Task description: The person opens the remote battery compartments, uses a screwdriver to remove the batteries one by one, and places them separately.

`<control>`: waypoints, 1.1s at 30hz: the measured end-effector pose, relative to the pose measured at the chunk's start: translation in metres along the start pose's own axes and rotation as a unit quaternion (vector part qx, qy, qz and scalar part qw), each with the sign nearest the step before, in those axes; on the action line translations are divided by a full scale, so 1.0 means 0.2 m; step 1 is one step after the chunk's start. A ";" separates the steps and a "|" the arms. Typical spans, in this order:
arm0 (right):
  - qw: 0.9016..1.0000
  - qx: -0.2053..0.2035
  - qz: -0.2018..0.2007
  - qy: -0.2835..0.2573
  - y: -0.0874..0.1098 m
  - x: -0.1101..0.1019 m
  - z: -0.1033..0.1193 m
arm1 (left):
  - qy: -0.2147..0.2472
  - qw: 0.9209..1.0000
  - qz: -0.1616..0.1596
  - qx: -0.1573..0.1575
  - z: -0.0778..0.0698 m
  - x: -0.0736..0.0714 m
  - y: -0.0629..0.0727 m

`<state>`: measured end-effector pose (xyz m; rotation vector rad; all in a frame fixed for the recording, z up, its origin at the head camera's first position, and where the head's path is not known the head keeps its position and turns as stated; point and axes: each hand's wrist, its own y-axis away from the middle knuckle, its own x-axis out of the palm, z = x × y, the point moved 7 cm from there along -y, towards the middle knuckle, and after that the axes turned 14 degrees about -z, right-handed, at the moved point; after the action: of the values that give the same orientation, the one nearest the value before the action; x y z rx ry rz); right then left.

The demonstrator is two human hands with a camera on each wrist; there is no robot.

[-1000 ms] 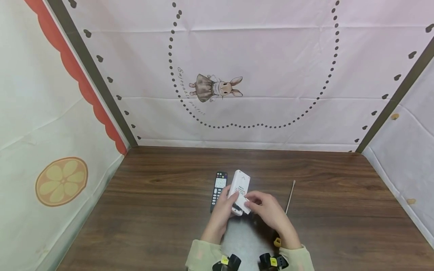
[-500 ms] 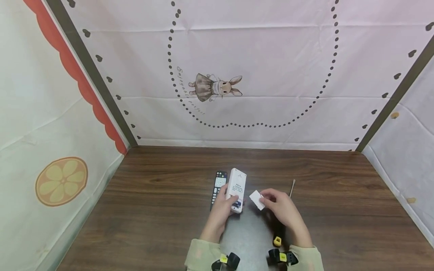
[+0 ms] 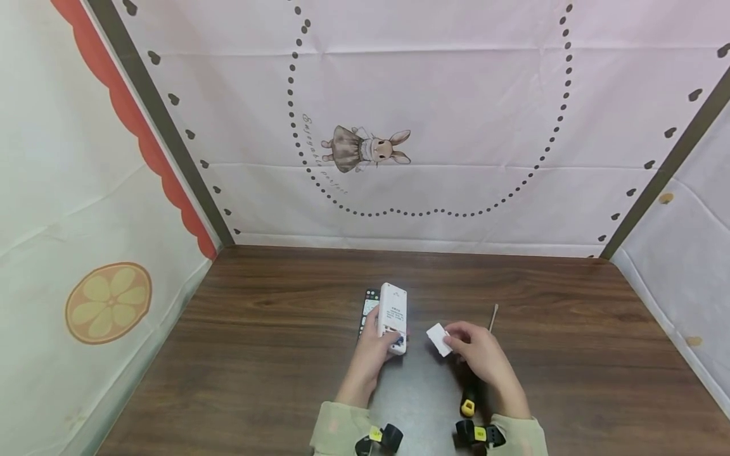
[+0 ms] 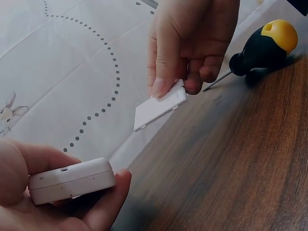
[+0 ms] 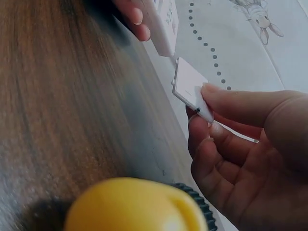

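Observation:
My left hand [image 3: 367, 354] grips a white remote control [image 3: 393, 305], its printed back facing up and the battery compartment open near the lower end. The left thumb lies at that opening and hides part of it. To the right, my right hand [image 3: 481, 351] pinches a small white battery cover [image 3: 438, 339] between thumb and fingers, apart from the remote. In the left wrist view the cover [image 4: 156, 109] is tilted, with small tabs along its edge. The right wrist view shows the remote's end [image 5: 164, 41] just beyond the cover [image 5: 187, 86].
A black remote control [image 3: 372, 297] lies on the wooden table [image 3: 274, 329], partly hidden behind the left hand and white remote. Beside the right forearm lies a screwdriver [image 3: 468, 406] with a yellow and black handle. Printed white cloth [image 3: 467, 126] walls the table's back and sides.
The battery cover has come off the white remote and moved right in the right hand. The left hand has turned the remote more upright and shifted it slightly left, over the black remote.

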<state>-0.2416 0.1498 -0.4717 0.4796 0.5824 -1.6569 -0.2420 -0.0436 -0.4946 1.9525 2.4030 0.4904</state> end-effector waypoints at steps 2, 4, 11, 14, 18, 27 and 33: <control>1.000 0.007 0.002 -0.006 0.00 0.01 -0.01 | -0.003 1.000 -0.003 0.001 0.00 0.00 0.00; 1.000 0.008 0.003 -0.001 0.00 0.01 -0.02 | -0.001 1.000 -0.002 -0.001 0.01 0.00 0.00; 0.999 -0.001 0.001 0.049 0.00 0.02 -0.04 | 0.029 0.999 -0.004 -0.025 0.00 0.00 -0.01; 0.998 -0.007 0.003 0.056 0.00 0.03 -0.05 | 0.050 0.998 -0.005 -0.036 -0.01 -0.01 -0.01; 0.998 -0.014 0.007 0.063 0.00 0.03 -0.05 | 0.081 0.996 0.001 -0.036 -0.02 -0.01 -0.01; 0.997 -0.013 0.005 0.072 -0.01 0.04 -0.06 | 0.095 0.995 0.007 -0.033 -0.02 -0.02 -0.01; 0.996 -0.013 0.005 0.091 -0.01 0.03 -0.06 | 0.078 0.996 0.003 -0.040 -0.01 -0.02 -0.02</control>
<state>-0.2440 0.1527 -0.4835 0.6169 0.7333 -1.6044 -0.2445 -0.0487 -0.4934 1.9564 2.4241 0.7529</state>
